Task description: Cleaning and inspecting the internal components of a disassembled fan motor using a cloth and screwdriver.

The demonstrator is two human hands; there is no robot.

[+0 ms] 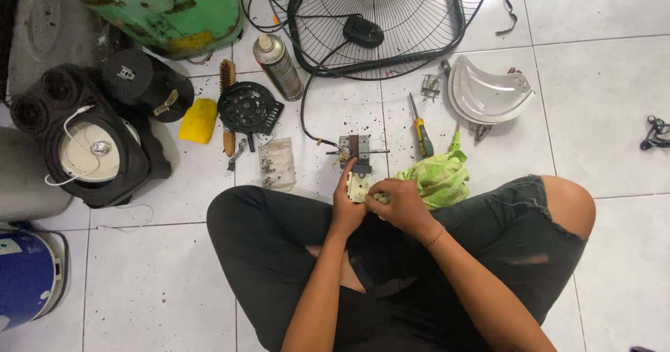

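Both hands grip the fan motor (358,174) over the lap: left hand (347,209) steadying, right hand (398,202) pressing a green rag (438,177) against it.

Screwdriver (421,135) lies between fan motor (356,158) and curved cover (487,91)

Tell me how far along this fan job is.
Done: the fan is stripped, with the wire guard and a white cover lying on the tiled floor, screws in a clear box. In hand: the left hand holds the small motor while the right hand works at it with a green rag. Left: everything is unassembled.
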